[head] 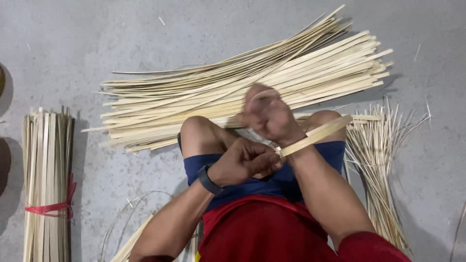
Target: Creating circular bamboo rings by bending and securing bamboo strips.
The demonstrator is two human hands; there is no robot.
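My left hand (245,160), with a dark watch on its wrist, is closed on the near end of a short flat bamboo strip (318,132) that sticks out to the right across my right wrist. My right hand (267,112) is raised and blurred, fingers curled in a fist, with a thin pale strip looped over its knuckles. Both hands hover above my knees, just in front of a big loose pile of long bamboo strips (233,90) on the floor.
A tied bundle of bamboo strips (46,184) with a red band lies at the left. Thin bamboo slivers (383,165) fan out at the right. More strips and a thin wire loop (131,208) lie by my left thigh on the grey concrete floor (87,39).
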